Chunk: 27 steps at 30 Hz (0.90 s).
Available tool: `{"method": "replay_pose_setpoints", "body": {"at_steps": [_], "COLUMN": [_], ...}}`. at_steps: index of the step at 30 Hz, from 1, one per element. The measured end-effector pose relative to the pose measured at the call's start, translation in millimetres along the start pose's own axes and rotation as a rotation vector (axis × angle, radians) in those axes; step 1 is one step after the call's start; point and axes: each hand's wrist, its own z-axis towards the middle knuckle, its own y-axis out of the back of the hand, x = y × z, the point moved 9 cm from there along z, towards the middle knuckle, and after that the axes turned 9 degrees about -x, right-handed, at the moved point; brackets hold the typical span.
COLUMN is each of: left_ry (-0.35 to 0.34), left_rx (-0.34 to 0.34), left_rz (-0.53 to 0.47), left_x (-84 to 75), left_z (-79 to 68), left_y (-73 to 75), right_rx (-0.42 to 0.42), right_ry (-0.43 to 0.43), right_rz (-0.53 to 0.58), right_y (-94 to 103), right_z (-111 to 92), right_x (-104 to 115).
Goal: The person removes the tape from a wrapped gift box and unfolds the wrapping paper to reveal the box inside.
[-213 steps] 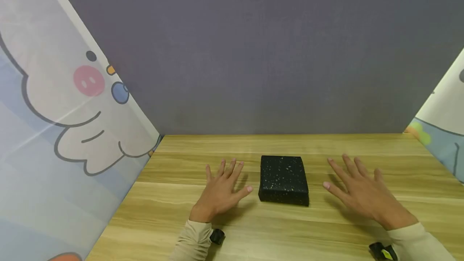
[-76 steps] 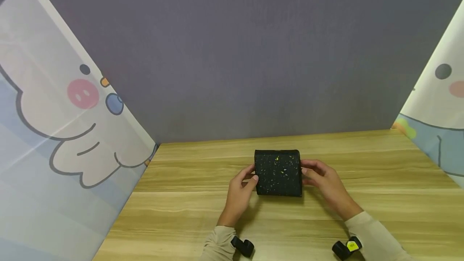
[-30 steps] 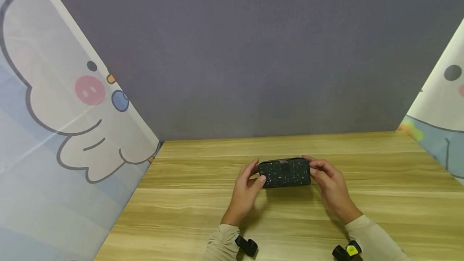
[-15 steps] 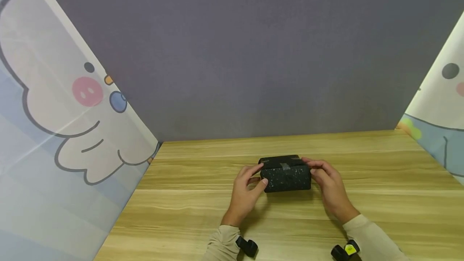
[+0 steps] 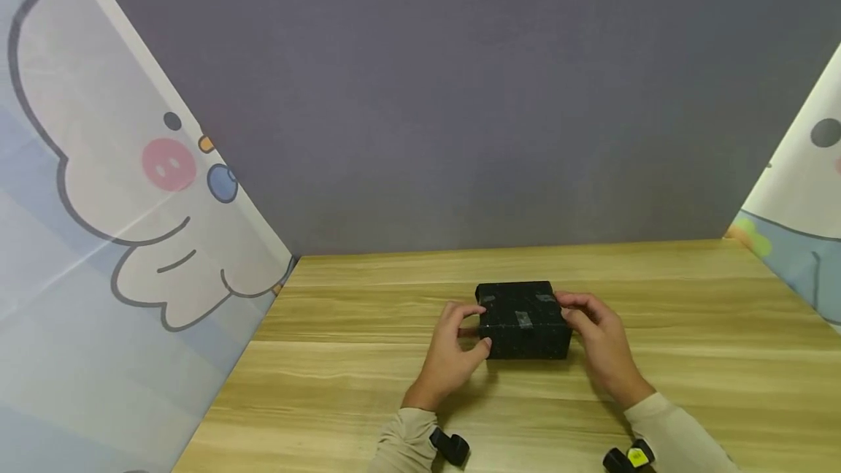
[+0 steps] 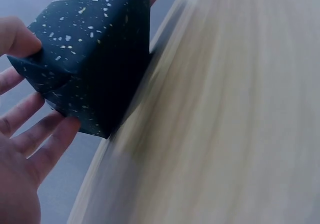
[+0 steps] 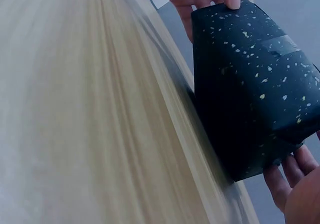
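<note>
A wrapped box [image 5: 528,341] in black paper with pale specks sits between both hands in the head view, its taped face upward. Clear tape strips [image 5: 523,320] cross the paper. The left hand [image 5: 445,360] grips its left end, thumb at the near side and fingers behind. The right hand [image 5: 606,349] holds the right end with thumb and fingers. In the left wrist view the box [image 6: 75,43] shows a folded end flap under the fingertips [image 6: 65,129]. In the right wrist view the box [image 7: 250,73] is close to the table; whether it touches is unclear.
The wooden table [image 5: 328,385] spreads around the hands. A grey panel [image 5: 460,93] stands along its back edge. Cartoon-printed sheets [image 5: 98,166] flank it left and right. Each wrist carries a small black device [image 5: 450,447].
First both hands lay spread beside the flat box. Then they took its ends and lifted and turned it. Over the last second it has tipped, bringing the taped face up and lowering slightly.
</note>
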Motion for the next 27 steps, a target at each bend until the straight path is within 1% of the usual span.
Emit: {"method": "replay_pose_setpoints", "body": {"at_steps": [3,6,11,15,18,21,27], "left_ry": [-0.005,-0.005,-0.022,-0.043,-0.045,-0.026,0.045], "left_rx": [0.014,0.014,0.016,0.021,0.026,0.018,-0.030], "left_rz": [0.007,0.010,0.008,0.004,-0.001,0.013,0.058], "left_x": [-0.8,-1.2,-1.9,-1.9,-1.4,0.9,4.9], "left_z": [-0.4,-0.4,-0.2,-0.2,-0.1,0.5,3.9], "left_y": [-3.1,-4.4,-6.2,-7.9,-9.0,-8.4,-7.3], "right_rx": [-0.027,-0.037,-0.026,-0.003,0.002,-0.009,-0.018], "right_ry": [0.019,0.027,0.020,0.017,0.037,0.056,0.073], "right_rz": [-0.108,-0.189,-0.287,-0.315,-0.326,-0.323,-0.348], "right_y": [1.6,0.9,-0.4,-0.9,-1.6,-1.9,-3.4], "right_z": [-0.2,-0.2,0.4,0.6,0.5,0.4,0.6], "right_x": [0.2,0.2,-3.9,-7.0,-5.5,-2.7,-1.2]}}
